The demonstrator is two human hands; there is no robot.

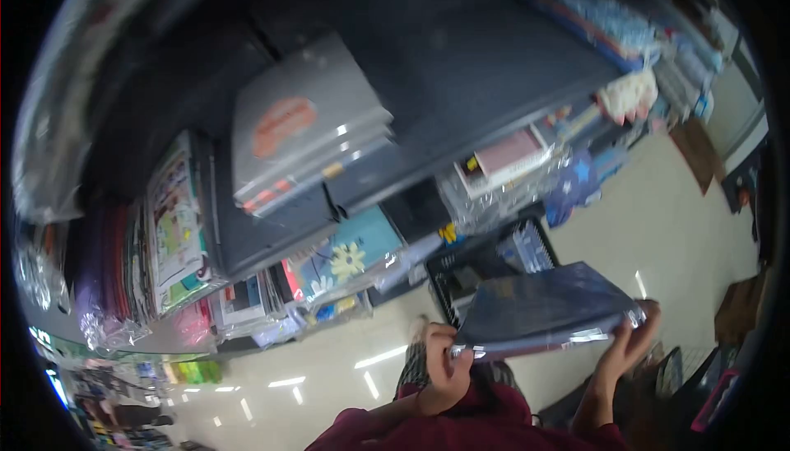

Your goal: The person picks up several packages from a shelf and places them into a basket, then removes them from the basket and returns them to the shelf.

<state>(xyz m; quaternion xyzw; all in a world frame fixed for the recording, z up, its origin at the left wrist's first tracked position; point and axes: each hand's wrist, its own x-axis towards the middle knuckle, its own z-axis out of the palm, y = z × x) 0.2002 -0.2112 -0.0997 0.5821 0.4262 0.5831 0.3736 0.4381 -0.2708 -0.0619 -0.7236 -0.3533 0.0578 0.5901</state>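
My left hand (445, 359) grips the near left corner of a flat, dark blue plastic-wrapped pack (543, 307). Its near right corner is in my right hand (630, 342), fingers curled round the edge. Light glints off the clear wrap along the side facing me; what is inside cannot be made out. The pack is held in front of my body, partly over a black basket (442, 286) that stands on the floor with some goods in it. To the upper left, a grey stack of wrapped packs with an orange label (309, 113) lies on the dark shelf (461, 64).
Book-like items in plastic (177, 225) stand upright at the shelf's left. Light blue packs (597, 23) lie at its far right. A lower level holds a teal flowered item (350, 253) and a pink-and-white box (506, 159). Shiny tiled floor (658, 229) spreads right of the basket.
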